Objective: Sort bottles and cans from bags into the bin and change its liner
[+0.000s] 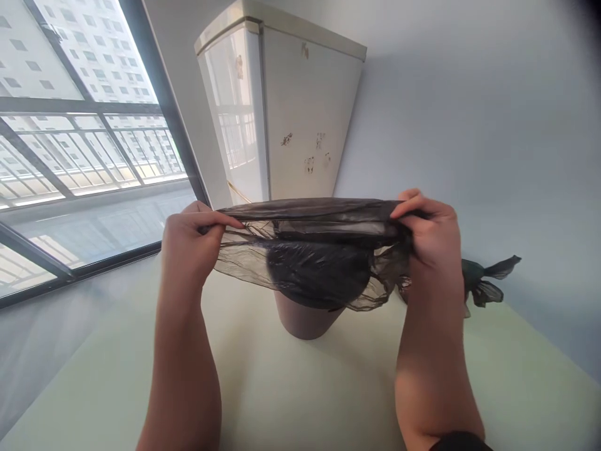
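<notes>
black, see-through film makes up the thin bag (323,211), stretched wide between the two hands above and across the top of the brown bin (307,322). the left hand (188,237), at ten o'clock from the bin, has its grip closed, thumb and forefinger pinching one end of the bag's edge. the right hand (434,233), at two o'clock, likewise pinches the opposite end, with more film bunched up by its fingers.

as for how far things are, the bag is unfolded and its upper edge pulled into a long, nearly level band, while the loose film below hangs slack over the bin's upper part. i see no edge folded neatly down round the outside of the rim, so the bag looks laid over the bin rather than fitted to it. whether any film reaches inside cannot be told.

the bin stands upright on the pale green desk (263,388); its mouth is covered or hidden by the dark film, so what it holds, if anything, does not show. at three o'clock from it, partly behind the right forearm, lies a dark knotted bundle (473,274) with loose ends sticking out; its contents are hidden. a white fridge (305,113) stands at twelve o'clock, and a window (101,134) sits at ten o'clock.
</notes>
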`<state>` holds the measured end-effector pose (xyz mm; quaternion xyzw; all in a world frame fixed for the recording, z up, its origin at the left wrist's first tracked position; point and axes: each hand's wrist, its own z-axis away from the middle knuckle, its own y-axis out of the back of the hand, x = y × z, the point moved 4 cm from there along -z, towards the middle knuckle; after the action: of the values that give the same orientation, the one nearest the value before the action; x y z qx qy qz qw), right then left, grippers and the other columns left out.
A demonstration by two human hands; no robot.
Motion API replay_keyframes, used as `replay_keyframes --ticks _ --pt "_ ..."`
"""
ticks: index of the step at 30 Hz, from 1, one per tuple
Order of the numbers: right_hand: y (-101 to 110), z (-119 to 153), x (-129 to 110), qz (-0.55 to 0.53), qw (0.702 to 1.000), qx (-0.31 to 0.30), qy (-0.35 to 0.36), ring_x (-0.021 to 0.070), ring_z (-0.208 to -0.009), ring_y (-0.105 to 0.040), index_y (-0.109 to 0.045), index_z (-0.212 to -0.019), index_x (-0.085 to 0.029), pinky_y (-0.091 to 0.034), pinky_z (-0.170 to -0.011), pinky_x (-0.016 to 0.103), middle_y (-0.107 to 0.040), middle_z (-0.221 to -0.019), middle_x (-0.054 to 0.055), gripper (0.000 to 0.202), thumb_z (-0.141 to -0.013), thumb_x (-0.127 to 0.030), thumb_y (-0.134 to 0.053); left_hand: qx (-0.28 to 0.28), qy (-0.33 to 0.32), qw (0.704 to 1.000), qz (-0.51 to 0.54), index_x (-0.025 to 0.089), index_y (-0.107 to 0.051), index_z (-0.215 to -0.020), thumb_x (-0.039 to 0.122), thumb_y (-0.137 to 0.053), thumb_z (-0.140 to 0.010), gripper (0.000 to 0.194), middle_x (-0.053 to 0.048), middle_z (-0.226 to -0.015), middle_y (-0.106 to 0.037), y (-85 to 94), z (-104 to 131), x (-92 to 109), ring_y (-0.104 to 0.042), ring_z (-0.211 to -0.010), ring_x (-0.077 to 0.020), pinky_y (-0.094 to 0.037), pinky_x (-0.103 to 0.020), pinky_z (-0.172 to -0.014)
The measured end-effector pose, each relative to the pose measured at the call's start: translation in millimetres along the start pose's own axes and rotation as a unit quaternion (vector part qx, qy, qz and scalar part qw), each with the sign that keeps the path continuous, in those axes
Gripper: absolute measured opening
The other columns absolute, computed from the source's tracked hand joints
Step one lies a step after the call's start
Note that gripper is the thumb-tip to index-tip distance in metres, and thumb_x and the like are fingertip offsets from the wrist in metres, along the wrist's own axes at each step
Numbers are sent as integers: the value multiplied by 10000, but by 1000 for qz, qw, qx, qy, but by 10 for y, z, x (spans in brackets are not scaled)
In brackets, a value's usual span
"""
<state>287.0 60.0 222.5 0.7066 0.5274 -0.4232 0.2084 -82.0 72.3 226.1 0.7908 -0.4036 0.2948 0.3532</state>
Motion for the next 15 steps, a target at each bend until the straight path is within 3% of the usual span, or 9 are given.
replay_keyframes --ticks 5,8,11,15 --pt "-95 13 123 52 983 -171 -38 137 -803 -531 -767 -615 -243 -400 -589 264 -574 -1062 38 130 -691 -158 -706 -133 41 965 -221 236 -792 -1243 208 -617 -842 439 -50 -975 -634 -81 -47 -157 -582 -759 -180 -460 -319 -690" --pt "-132 4 218 153 966 -207 -36 172 -905 -581 -780 -659 -238 -470 -711 293 -582 -1148 49 208 -744 -171 -603 -207 22 932 -297 197 -655 -1440 235 -599 -863 581 -90 -1095 -648 -152 -54 -263 -634 -943 -252 -502 -350 -802" --pt "-156 -27 352 327 924 -196 -34 216 -981 -602 -799 -792 -223 -495 -872 330 -614 -1085 72 256 -788 -180 -546 -309 -20 902 -300 205 -659 -1386 225 -589 -852 539 -99 -1150 -672 -305 -11 -367 -633 -1065 -276 -508 -349 -876" --pt "-161 62 545 427 835 -331 -107 220 -830 -604 -716 -809 -199 -512 -773 301 -652 -782 35 119 -810 -209 -597 -501 9 821 -273 227 -725 -1098 177 -626 -753 362 -58 -1048 -725 -598 183 -465 -646 -940 -233 -514 -301 -802"
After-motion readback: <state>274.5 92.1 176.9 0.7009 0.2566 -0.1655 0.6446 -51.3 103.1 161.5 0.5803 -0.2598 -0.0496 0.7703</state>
